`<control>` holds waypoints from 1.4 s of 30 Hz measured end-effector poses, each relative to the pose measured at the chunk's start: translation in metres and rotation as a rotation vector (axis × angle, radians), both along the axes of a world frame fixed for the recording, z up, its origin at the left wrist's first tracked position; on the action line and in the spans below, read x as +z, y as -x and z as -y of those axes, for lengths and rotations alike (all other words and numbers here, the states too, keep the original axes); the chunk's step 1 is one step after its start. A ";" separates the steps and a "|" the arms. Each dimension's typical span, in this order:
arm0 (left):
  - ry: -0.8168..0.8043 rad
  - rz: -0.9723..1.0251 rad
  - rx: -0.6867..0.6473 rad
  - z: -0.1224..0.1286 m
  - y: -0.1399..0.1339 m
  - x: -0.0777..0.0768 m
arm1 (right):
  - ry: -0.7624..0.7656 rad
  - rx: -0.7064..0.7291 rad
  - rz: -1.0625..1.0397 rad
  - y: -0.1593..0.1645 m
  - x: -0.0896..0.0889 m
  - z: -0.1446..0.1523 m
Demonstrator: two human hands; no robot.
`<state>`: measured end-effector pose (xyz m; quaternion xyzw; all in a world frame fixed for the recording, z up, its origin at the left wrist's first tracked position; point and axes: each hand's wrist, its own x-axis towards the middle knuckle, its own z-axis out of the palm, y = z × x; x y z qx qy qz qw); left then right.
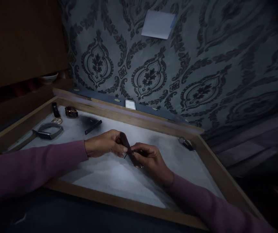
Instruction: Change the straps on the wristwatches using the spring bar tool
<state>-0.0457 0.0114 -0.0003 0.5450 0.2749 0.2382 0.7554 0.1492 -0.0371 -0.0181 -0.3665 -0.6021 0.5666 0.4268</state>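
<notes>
Between my two hands is a dark brown watch (125,141) with a strap, held above the white floor of a shallow wooden-rimmed drawer (100,191). My left hand (108,143) pinches the strap near its upper end, thumb and fingers closed. My right hand (151,158) grips the strap lower down, around what looks like the buckle. A small gold glint shows at the strap's lower end, under the right fingers. The watch's face is mostly hidden by my right hand.
At the drawer's left lie a grey-banded watch (49,132), a dark-strapped gold watch (57,119), a dark-and-gold watch (71,112) and a flat dark piece (93,127). Another watch (186,143) rests by the right rim. White paper (158,24) lies on patterned fabric behind.
</notes>
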 end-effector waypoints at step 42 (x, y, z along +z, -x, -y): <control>0.112 0.105 0.162 0.011 -0.006 0.012 | -0.048 -0.101 0.037 0.002 0.004 0.003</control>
